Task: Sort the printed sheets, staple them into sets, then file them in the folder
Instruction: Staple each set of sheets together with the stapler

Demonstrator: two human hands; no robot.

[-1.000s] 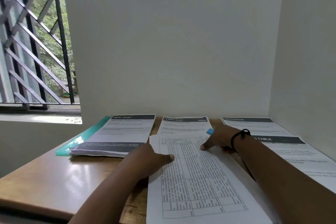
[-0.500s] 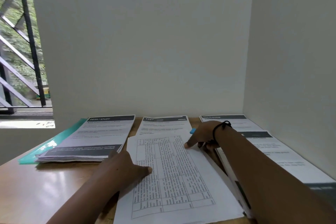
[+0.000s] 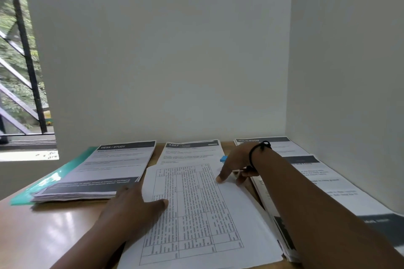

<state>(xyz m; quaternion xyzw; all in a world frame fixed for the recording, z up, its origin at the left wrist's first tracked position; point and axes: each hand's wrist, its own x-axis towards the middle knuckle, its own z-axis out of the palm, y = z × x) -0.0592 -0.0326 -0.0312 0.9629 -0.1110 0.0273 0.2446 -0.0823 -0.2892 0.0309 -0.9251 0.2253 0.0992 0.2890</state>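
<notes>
A printed sheet with a table (image 3: 196,209) lies top-most on a thin stack in front of me on the wooden desk (image 3: 43,231). My left hand (image 3: 133,207) rests at the sheet's left edge, thumb flat on the paper. At the sheet's upper right edge my right hand (image 3: 236,166) has its index tip on the paper and its thumb beside it, pinching the edge. A small blue object (image 3: 223,158) peeks out behind its knuckles, mostly hidden. A teal folder (image 3: 43,183) lies at the left under a thick "DESK / STUDY" pile (image 3: 102,172).
A "1327" sheet (image 3: 192,150) lies at the back centre. "MULTI-ROOM" sheets (image 3: 282,146) and another pile (image 3: 341,192) line the right wall. White walls close the back and right. A barred window (image 3: 21,72) is at the left.
My view has swung to the right. Both hands keep their places on the table sheet, which has barely moved.
</notes>
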